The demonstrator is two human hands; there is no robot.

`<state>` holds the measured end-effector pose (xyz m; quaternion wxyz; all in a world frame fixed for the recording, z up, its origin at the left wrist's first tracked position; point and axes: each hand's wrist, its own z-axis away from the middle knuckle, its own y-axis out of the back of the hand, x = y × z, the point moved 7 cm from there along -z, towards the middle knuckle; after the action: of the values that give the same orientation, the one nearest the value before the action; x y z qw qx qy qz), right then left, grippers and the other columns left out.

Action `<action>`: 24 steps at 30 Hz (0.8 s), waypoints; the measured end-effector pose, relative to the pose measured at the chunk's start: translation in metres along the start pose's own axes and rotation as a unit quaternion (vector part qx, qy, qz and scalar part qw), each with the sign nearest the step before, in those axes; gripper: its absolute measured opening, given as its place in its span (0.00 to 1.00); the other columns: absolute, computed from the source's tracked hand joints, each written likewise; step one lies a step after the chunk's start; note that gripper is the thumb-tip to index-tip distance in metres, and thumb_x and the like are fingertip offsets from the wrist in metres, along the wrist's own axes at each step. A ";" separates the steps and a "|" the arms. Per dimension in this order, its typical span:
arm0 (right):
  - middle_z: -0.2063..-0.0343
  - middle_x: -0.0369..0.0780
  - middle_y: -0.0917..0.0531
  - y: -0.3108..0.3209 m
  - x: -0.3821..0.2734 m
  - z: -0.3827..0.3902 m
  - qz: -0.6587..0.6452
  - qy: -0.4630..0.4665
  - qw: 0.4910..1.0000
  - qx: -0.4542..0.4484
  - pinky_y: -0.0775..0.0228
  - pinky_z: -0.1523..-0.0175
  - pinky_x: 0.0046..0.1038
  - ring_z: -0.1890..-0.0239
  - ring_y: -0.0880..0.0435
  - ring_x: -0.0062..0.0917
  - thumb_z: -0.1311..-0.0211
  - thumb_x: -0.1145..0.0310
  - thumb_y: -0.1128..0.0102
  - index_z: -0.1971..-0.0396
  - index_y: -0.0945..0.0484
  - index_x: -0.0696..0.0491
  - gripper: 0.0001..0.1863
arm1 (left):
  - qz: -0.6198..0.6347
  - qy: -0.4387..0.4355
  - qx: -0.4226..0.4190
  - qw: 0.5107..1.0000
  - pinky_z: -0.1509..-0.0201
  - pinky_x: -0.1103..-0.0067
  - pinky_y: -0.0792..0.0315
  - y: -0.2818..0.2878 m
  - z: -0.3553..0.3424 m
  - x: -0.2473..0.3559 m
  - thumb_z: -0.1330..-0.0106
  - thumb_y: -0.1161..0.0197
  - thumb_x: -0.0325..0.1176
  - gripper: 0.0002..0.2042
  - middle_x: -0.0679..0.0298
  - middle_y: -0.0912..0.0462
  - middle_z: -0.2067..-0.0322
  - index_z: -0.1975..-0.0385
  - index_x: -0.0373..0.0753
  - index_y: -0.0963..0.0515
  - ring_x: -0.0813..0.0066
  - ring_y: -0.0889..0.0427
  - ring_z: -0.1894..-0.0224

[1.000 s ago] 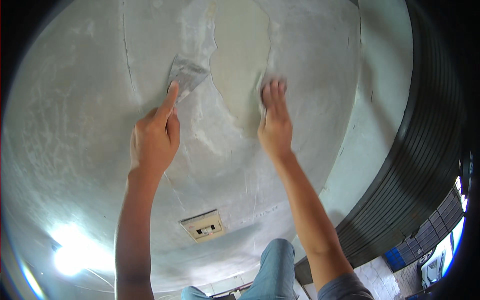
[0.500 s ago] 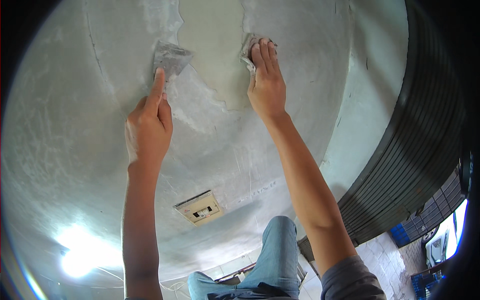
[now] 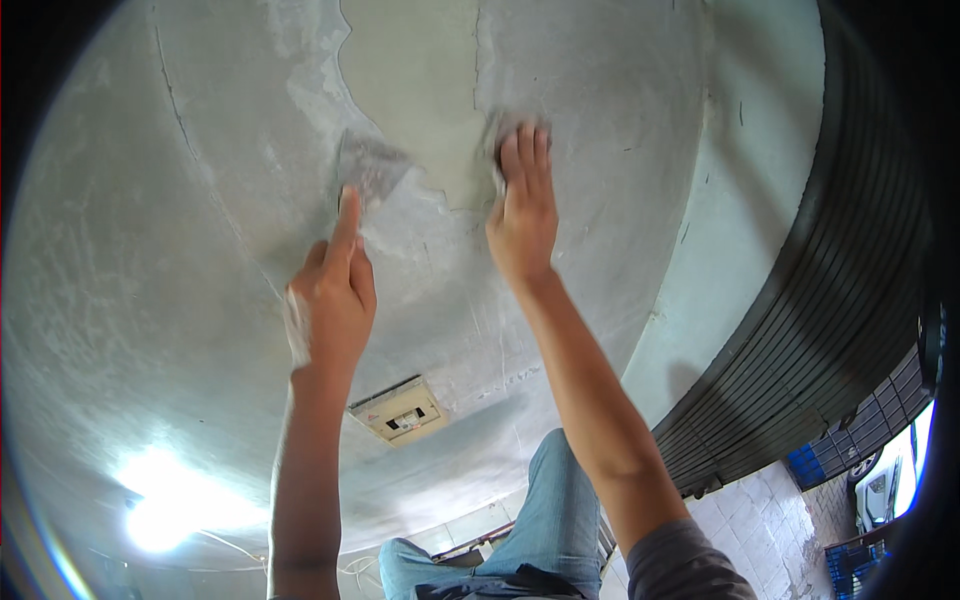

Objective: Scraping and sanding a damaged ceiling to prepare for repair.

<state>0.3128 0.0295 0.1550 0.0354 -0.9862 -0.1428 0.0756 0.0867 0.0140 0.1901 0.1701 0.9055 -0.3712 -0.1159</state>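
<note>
My left hand (image 3: 332,295) is closed around a putty knife, its handle hidden in the palm and the index finger stretched up onto the blade. The broad grey putty knife blade (image 3: 370,168) lies against the wall at the left edge of a smooth beige patch (image 3: 425,90). To the right, my right hand (image 3: 525,215) presses a grimy grey-brown pad (image 3: 507,124) against the wall with its fingers. The pad is blurred and mostly covered; I cannot tell whether it is sandpaper or another scraper. Whitish smears surround the patch's ragged lower edge.
The grey wall (image 3: 240,190) fills most of the view. Below my hands a beige breaker box (image 3: 400,410) is set into it. A bright lamp (image 3: 155,525) glares at lower left. A dark roller shutter (image 3: 790,330) stands at right, with a parked vehicle (image 3: 877,497) beyond.
My left hand and the putty knife have moved down and to the right along the wall. My right hand has slid down with its pad, both tools now lower on the patch's edges.
</note>
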 end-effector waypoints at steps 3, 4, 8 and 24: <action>0.29 0.53 0.34 0.000 -0.008 -0.023 0.007 -0.006 1.000 -0.024 0.44 0.23 0.44 0.26 0.39 0.50 0.41 0.88 0.52 0.35 0.31 0.61 0.30 | 0.019 0.000 0.006 1.000 0.77 0.70 0.26 0.005 -0.001 -0.002 0.30 0.40 0.24 0.30 0.61 0.24 0.80 0.28 0.51 0.34 0.68 0.22 0.82; 0.29 0.53 0.34 0.003 -0.005 -0.012 0.008 -0.002 1.000 -0.023 0.44 0.23 0.44 0.26 0.39 0.50 0.41 0.88 0.52 0.35 0.31 0.61 0.30 | 0.027 0.004 0.014 1.000 0.77 0.70 0.26 0.003 0.000 -0.002 0.31 0.40 0.24 0.30 0.61 0.24 0.80 0.28 0.50 0.33 0.68 0.22 0.82; 0.30 0.53 0.34 0.013 0.006 0.097 0.012 -0.034 0.990 -0.135 0.47 0.23 0.49 0.25 0.40 0.50 0.42 0.87 0.50 0.35 0.31 0.61 0.31 | 0.029 0.025 -0.007 0.999 0.77 0.70 0.26 -0.014 0.043 0.008 0.31 0.40 0.24 0.30 0.61 0.25 0.81 0.29 0.49 0.32 0.68 0.23 0.82; 0.32 0.54 0.31 0.005 -0.027 0.086 -0.011 0.010 0.994 -0.104 0.43 0.25 0.51 0.27 0.37 0.53 0.38 0.83 0.49 0.38 0.30 0.63 0.26 | 0.007 0.062 -0.028 0.998 0.78 0.70 0.24 -0.012 0.067 0.001 0.32 0.39 0.26 0.27 0.62 0.25 0.81 0.31 0.49 0.28 0.68 0.22 0.83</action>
<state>0.2744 0.0208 0.0734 -0.0650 -0.9837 -0.1600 0.0500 0.0719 0.0063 0.1242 0.2190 0.9031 -0.3629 -0.0685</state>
